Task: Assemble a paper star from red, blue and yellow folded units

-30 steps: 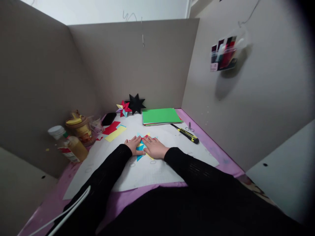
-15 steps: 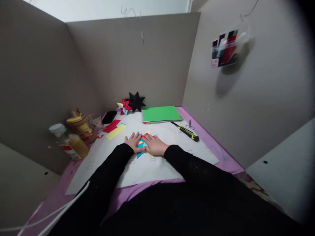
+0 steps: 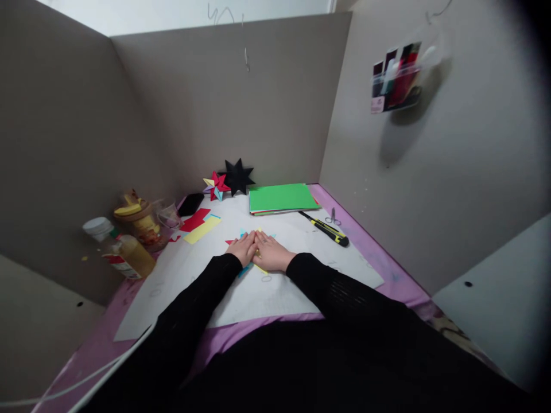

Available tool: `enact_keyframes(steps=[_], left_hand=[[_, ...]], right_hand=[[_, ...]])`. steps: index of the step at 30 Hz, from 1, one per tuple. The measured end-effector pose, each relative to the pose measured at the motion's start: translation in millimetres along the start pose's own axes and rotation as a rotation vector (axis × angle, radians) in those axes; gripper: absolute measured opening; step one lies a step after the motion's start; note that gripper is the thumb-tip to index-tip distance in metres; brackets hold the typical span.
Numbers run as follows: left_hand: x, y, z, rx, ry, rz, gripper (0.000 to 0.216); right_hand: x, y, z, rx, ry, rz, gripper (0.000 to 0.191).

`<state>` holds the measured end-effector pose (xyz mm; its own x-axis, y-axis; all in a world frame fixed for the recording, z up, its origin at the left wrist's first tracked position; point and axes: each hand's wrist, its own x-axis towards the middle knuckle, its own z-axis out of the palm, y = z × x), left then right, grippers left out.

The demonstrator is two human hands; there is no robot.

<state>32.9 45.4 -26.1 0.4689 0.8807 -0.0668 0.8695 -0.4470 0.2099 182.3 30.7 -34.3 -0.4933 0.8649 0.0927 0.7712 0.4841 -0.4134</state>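
Note:
A multicoloured folded paper star [image 3: 245, 271] lies on the white sheet, with red, blue and yellow tips showing around my hands. My left hand [image 3: 242, 249] rests flat over its left side, fingers stretched out towards the middle. Flat over the star's right side lies my right hand [image 3: 272, 255], its fingertips meeting those of the left. Both hands press down from above without gripping. The star's centre is hidden under them.
Paper strips, yellow [image 3: 202, 230] and red [image 3: 196, 219], lie at left near a black phone [image 3: 191, 204]. A bottle [image 3: 131, 255] and pot [image 3: 144, 221] stand further left. Behind are paper stars [image 3: 238, 176] and green paper [image 3: 282, 198]; right, a utility knife [image 3: 329, 231] and small scissors [image 3: 333, 218].
My left hand has slid right and turned inward over the star, so its fingers now meet my right hand. A red tip at the left is uncovered. My right hand has barely moved.

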Motion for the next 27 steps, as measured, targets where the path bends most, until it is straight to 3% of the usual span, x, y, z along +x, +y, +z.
enact_keyframes(steps=[2,3,5,6,8,9,13,17,25,27], left_hand=[[1,0,0,0.054,-0.003,0.007,0.057],[1,0,0,0.078,-0.006,0.008,0.058],[2,1,-1,0.103,-0.014,0.004,0.061],[2,1,-1,0.108,-0.016,0.001,0.063],[2,3,0,0.115,-0.019,-0.006,0.069],[2,4,0,0.117,-0.02,-0.01,0.072],[2,5,-1,0.145,-0.037,-0.03,0.08],[1,5,-2,0.192,-0.064,-0.027,0.077],[1,1,4,0.132,0.024,-0.06,0.084],[2,0,5,0.14,0.025,-0.085,0.084]], right_hand=[[2,12,-11,0.215,-0.029,0.041,0.094],[3,19,-18,0.354,-0.015,0.081,0.09],[4,33,-35,0.397,0.059,0.156,0.076],[5,38,-43,0.43,0.174,0.211,0.07],[6,41,-53,0.422,0.338,0.225,0.061],[6,39,-54,0.396,0.338,0.192,0.058],[4,16,-34,0.139,0.058,-0.015,0.059],[-6,5,-13,-0.062,-0.103,0.007,0.076],[-25,14,-34,-0.138,-0.151,0.222,0.08],[-21,8,-39,-0.138,-0.068,0.245,0.078]])
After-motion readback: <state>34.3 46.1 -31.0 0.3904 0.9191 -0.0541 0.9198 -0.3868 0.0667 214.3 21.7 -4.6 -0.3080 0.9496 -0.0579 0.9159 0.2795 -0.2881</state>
